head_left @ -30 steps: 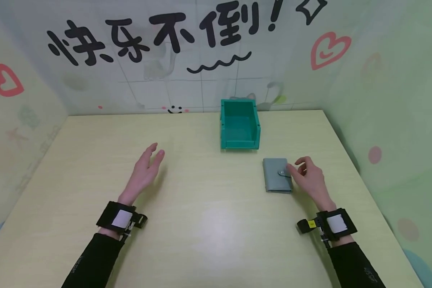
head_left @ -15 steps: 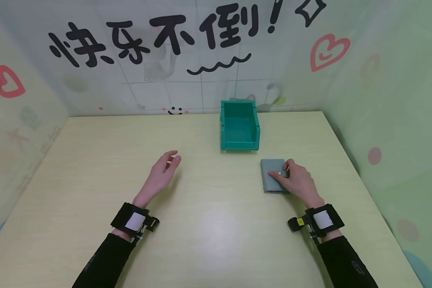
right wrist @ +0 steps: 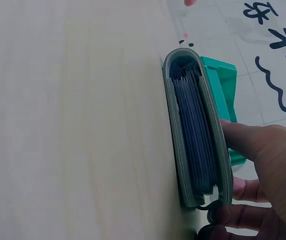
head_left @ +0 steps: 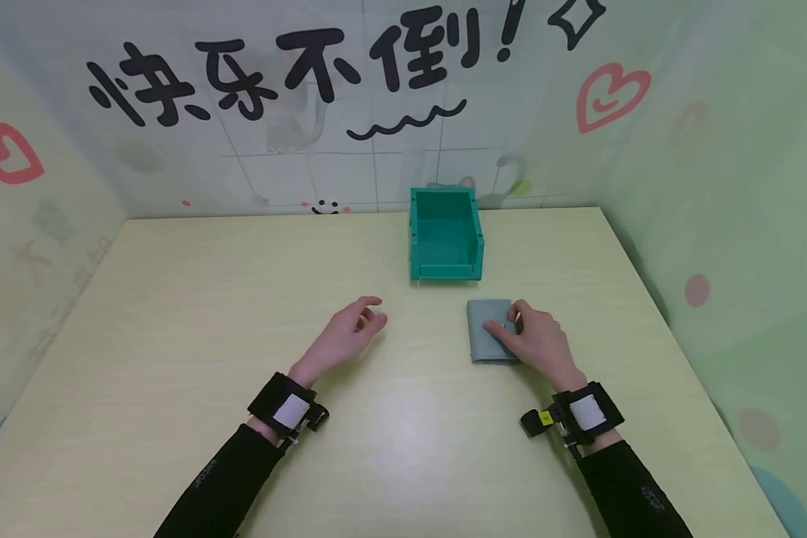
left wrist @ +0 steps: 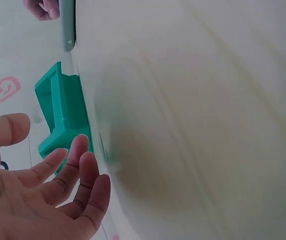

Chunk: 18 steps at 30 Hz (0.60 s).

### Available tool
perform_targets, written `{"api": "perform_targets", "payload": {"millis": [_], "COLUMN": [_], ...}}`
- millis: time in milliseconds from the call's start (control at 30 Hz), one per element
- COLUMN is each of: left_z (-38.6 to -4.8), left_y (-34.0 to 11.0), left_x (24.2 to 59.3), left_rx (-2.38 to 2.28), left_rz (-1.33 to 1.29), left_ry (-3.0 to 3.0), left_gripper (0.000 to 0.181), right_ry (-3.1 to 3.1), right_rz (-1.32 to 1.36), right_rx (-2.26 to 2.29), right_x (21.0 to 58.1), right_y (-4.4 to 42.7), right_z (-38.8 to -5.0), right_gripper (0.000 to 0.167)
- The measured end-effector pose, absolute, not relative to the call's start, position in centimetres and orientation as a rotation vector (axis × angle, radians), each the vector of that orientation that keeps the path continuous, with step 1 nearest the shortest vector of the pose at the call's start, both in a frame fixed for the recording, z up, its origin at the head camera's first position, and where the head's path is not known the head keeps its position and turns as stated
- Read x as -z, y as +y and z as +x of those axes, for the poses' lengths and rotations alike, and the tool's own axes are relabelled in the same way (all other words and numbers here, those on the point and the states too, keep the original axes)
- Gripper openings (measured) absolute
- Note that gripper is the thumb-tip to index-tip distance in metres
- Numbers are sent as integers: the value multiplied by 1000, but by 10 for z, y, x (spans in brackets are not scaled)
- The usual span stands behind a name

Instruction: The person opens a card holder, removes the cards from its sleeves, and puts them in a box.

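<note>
The right grip [head_left: 541, 340] pinches the right edge of the grey wallet [head_left: 480, 340], with the thumb lying on its cover; one second ago this thumb was only at the edge. The wallet, on the table [head_left: 403, 463] just left of this grip, has shifted a little leftward. Between its covers one sees dark leaves [right wrist: 195, 130]. The left grip [head_left: 343, 336], its fingers relaxed and holding nothing, has come rightward, nearer to the wallet but apart from it. Beyond both grips, the green box [head_left: 447, 271] stays at the same place, before the wall [head_left: 296, 179].
</note>
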<state>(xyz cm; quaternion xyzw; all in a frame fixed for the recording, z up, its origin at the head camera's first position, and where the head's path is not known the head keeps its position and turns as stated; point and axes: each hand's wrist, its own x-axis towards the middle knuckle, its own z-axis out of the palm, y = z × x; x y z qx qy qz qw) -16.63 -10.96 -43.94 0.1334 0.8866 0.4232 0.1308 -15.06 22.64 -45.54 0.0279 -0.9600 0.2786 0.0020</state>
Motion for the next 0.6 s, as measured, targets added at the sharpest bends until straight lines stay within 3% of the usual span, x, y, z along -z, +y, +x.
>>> {"api": "perform_targets", "payload": {"millis": [600], "left_z": [-164], "left_y": [-78], "left_x": [438], "left_rx": [-1124], "left_rz": [467], "left_ry": [2512], "left_gripper": [55], "right_ry": [-3001], "right_rz": [209], "right_rx": [-980], "right_x": [456], "right_y": [172], "right_z": [-147], "right_gripper": [39]}}
